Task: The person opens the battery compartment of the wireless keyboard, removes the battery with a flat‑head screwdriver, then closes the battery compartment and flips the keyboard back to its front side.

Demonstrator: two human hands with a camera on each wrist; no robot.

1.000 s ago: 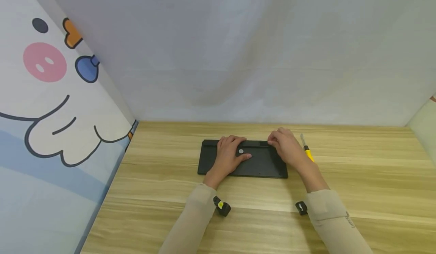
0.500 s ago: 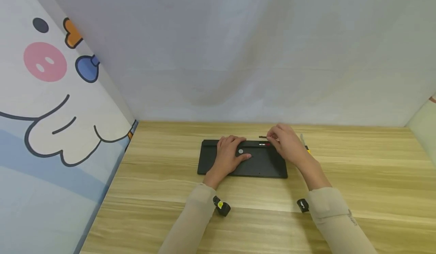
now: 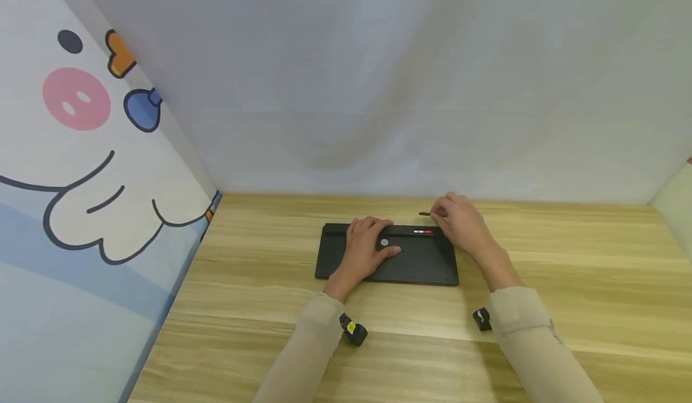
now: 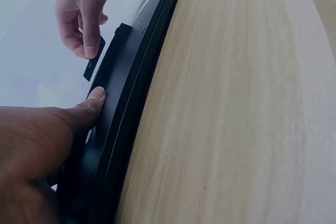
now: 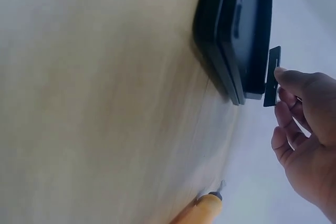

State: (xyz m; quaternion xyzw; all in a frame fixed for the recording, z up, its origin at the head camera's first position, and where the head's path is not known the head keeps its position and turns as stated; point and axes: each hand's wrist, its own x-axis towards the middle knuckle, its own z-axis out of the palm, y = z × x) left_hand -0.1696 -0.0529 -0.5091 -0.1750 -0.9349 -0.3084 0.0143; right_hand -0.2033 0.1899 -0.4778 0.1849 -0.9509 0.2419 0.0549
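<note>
A slim black keyboard (image 3: 416,265) lies underside up on the table, with a raised bar along its far edge and a round silvery dot. My left hand (image 3: 364,247) rests on it with fingers spread to the far edge and the thumb on the panel. In the bar's right part an uncovered slot shows a red and white battery (image 3: 423,232). My right hand (image 3: 459,220) pinches a small black battery cover (image 5: 272,77) between thumb and fingers, just beyond the far edge and apart from the keyboard.
A screwdriver (image 5: 202,211) with a yellow handle lies right of the keyboard, hidden behind the right hand in the head view. The wooden table (image 3: 259,331) ends at a pale curtain (image 3: 324,90) behind. A cartoon-printed panel (image 3: 75,169) stands at the left.
My right hand has lifted the battery cover off the bar and moved it slightly away and to the right, exposing the battery. My left hand has stayed on the keyboard.
</note>
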